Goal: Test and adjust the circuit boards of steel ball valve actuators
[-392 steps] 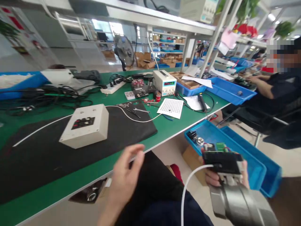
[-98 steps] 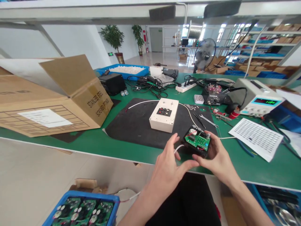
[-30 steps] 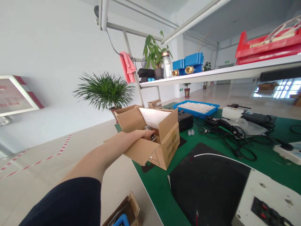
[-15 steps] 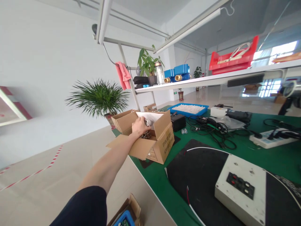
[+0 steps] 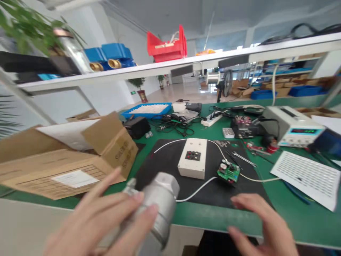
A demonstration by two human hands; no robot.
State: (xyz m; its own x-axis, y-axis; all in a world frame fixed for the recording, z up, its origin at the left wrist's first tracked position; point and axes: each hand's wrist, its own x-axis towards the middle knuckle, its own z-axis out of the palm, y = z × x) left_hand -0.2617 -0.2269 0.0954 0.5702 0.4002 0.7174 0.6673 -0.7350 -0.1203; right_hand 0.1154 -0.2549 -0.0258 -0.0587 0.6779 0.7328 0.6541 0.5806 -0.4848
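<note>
My left hand [image 5: 106,220], blurred by motion, grips a silver metal valve [image 5: 162,199] with a hexagonal end and a small stub on its side. It holds the valve in front of the bench's near edge. Over that edge, at lower right, my right hand [image 5: 262,224] is empty, thumb and fingers apart. An open cardboard box [image 5: 117,156] with flaps raised stands on the left of the bench; its inside is mostly hidden. On a black mat [image 5: 162,160] lies a white control box [image 5: 193,165] with small buttons. White cable links it to a green circuit board [image 5: 229,171].
A power supply [image 5: 295,124] with a lit display stands at right, behind a printed sheet [image 5: 307,177]. Wrenches [image 5: 243,159] lie nearby. Behind are a blue tray [image 5: 147,109] of white pieces, cables and a power strip [image 5: 213,119]. A shelf [image 5: 165,63] crosses above.
My left hand has come out of the cardboard box with the valve and moved over to the bench front. My right hand has entered the view. The camera has turned right.
</note>
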